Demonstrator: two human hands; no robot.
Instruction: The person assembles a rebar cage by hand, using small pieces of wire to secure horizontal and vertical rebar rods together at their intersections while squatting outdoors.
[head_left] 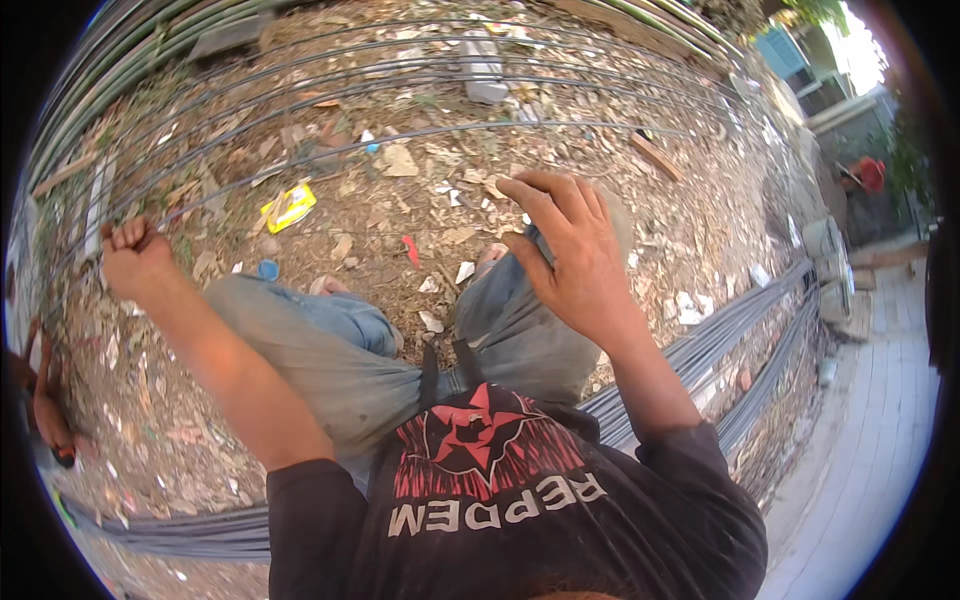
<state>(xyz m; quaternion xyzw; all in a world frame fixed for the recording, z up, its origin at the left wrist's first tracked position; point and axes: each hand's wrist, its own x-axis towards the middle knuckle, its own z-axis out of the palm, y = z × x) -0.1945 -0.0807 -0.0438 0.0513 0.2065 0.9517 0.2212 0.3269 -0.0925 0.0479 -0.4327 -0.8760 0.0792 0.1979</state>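
Grey rods (540, 123) lie spread ahead; the bundle (720, 330) seems yet unspread.
My right hand (583, 245) spreads loosely, empty; whether my curled left hand (137, 258) grips anything, I cannot tell.

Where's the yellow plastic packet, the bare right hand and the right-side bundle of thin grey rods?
Yellow plastic packet (289, 207): head view, its middle.
Bare right hand (574, 247): head view, its back.
Bundle of thin grey rods (722, 334): head view, partway along.

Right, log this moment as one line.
left hand: curled near thin rod, hold unclear; right hand: open, nothing held; yellow packet: on littered ground between hands; rod bundle: person's right
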